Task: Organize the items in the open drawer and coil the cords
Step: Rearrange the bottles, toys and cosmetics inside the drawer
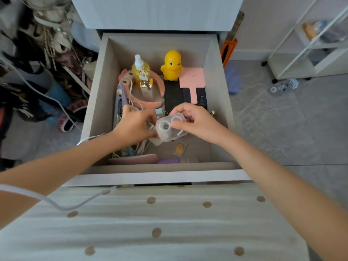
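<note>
Hands meet over the middle of the open drawer. The right hand grasps a clear plastic case with two round wells, thumb on its near edge and fingers curled over its far edge. The left hand is closed at the case's left end, fingers bent around it; whether it also pinches one of the cords beneath it cannot be told.

Cords lie loose and tangled in the drawer's near-left part, under the left wrist, with one white cord trailing out over the left side wall and across the left forearm to the person's lap.

At the far end stand a yellow bottle on the left and a yellow duck to its right. A gold-capped bottle stands just near the yellow bottle, inside the arc of a pink headband. A pink mirror lies on a black box at the far right. A purple tool leans along the left wall.

Against the near wall lie a pink pouch, a purple bar and a small packet with an orange piece.
</note>
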### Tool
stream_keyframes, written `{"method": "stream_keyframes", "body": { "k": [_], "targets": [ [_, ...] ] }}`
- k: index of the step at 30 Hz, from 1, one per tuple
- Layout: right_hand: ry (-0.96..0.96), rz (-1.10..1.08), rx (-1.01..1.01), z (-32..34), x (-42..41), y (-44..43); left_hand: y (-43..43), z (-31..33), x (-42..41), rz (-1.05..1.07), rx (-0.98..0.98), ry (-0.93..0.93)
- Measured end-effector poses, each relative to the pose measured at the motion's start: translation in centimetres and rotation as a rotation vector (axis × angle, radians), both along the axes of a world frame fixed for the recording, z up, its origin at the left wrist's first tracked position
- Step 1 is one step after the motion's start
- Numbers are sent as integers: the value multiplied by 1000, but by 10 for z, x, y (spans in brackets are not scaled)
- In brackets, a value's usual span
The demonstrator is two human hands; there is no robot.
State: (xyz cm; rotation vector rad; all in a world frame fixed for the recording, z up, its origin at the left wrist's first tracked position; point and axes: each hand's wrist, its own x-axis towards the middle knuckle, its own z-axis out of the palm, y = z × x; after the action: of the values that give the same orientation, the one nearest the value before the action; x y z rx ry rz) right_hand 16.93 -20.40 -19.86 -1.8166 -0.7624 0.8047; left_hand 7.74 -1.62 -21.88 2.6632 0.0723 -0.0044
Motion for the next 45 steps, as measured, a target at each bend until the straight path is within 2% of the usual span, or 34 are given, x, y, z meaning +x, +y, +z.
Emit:
{"method": "stream_keyframes", "body": {
  "k": [3,4,6,8,11,17,21,25,30,33,39,42,45],
  "targets": [
    [-9,-6,94,9,-1,-2,-6,16,7,86,-615,140],
    [-3,-9,106,10,-1,-3,-9,21,8,109,-767,196],
    [38,-27,93,9,-1,-5,-18,27,10,188,-950,321],
    [20,-64,40,6,-1,-7,-28,27,13,278,-1040,429],
    [-175,-92,-76,4,-2,-11,-41,26,16,337,-1216,540],
    [-605,55,-307,7,-1,-19,-44,17,18,152,-1182,503],
    [-396,170,-231,23,7,-25,-45,21,21,156,-1180,489],
    [-610,384,-420,35,11,-25,-44,23,23,124,-1154,496],
    [-783,403,-479,38,8,-17,-52,29,23,103,-1188,478],
    [-782,377,-440,36,5,-20,-50,30,22,111,-1184,488],
    [-760,318,-495,43,2,-31,-49,27,19,187,-1379,589],
    [-820,315,-541,44,-3,-36,-51,27,16,241,-1298,579],
    [-1104,216,-725,46,-4,-42,-45,30,12,377,-1142,532]
  ]
}}
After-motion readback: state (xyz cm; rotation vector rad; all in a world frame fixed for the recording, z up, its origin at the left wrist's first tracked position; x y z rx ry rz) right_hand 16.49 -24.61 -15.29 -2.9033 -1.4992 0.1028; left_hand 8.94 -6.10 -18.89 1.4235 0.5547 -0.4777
